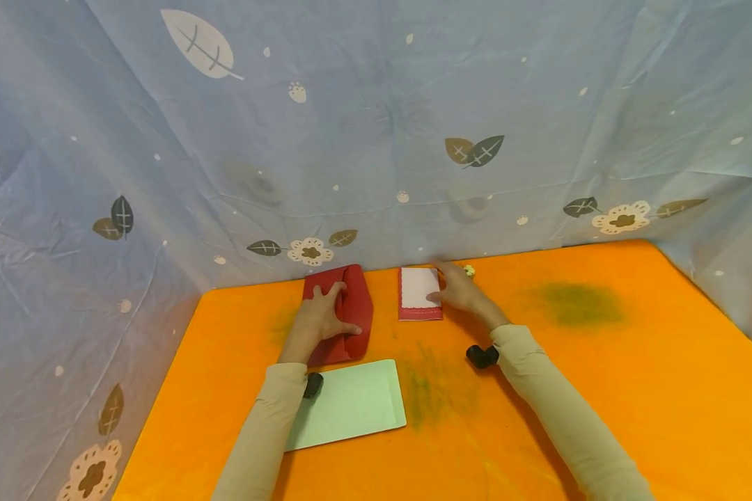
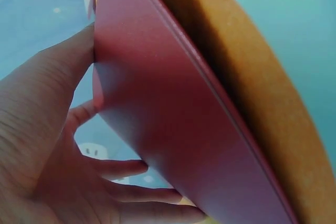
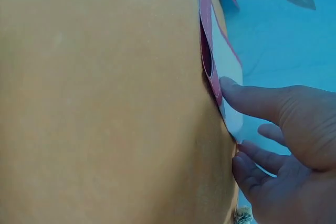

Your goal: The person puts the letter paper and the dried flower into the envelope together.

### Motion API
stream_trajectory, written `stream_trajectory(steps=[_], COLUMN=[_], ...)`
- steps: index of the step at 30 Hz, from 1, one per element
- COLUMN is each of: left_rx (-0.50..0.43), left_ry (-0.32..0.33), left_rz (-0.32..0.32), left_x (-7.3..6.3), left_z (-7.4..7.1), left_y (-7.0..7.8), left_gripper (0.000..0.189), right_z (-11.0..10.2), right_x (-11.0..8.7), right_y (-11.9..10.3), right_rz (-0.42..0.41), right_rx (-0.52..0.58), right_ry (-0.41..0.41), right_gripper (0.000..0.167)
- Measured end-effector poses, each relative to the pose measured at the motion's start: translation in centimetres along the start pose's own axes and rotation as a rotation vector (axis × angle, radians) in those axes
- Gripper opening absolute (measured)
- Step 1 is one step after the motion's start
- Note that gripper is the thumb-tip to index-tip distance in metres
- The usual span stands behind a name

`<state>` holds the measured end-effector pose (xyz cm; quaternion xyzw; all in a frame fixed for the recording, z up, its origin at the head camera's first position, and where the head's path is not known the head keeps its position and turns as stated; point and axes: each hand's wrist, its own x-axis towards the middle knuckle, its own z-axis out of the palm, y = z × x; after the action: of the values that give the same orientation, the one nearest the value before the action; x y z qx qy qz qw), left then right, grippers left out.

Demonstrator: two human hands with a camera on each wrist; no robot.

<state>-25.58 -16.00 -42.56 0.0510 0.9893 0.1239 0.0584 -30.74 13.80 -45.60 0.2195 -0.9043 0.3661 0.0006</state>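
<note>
Red envelope (image 1: 358, 303) under spread left hand (image 1: 318, 316); card (image 1: 418, 287) apart from it on surface (image 1: 464, 417), at right hand (image 1: 459, 287), thumb (image 3: 249, 97) on its face, pinching or not: cannot tell. Judged mostly laid out, green envelope (image 1: 358, 403) also down; presumably remaining: lifting both hands clear.

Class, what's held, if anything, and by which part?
Left hand lies over the red envelope; right hand touches the card at its right edge. Any grip is unclear.

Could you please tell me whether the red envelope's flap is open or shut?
Open: the red envelope's tapered flap spreads outward beyond the crease, rather than folded over the body.
</note>
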Motion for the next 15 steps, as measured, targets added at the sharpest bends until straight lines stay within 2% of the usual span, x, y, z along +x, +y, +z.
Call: stream_trajectory(steps=[9, 11, 15], left_rx=[0.011, 0.013, 0.010], left_ry=[0.002, 0.002, 0.005], left_rz=[0.006, 0.008, 0.012], left_x=[0.12, 0.14, 0.10], left_z=[0.00, 0.03, 0.07], left_y=[-0.05, -0.08, -0.07], left_gripper=[0.093, 0.094, 0.093], right_z=[0.39, 0.43, 0.34], right_x=[-0.14, -0.21, -0.54], right_y=[-0.37, -0.51, -0.86], right_rz=[0.021, 0.044, 0.150], right_rx=[0.012, 0.030, 0.129], right_ry=[0.072, 0.079, 0.077], right_gripper=[0.077, 0.083, 0.088])
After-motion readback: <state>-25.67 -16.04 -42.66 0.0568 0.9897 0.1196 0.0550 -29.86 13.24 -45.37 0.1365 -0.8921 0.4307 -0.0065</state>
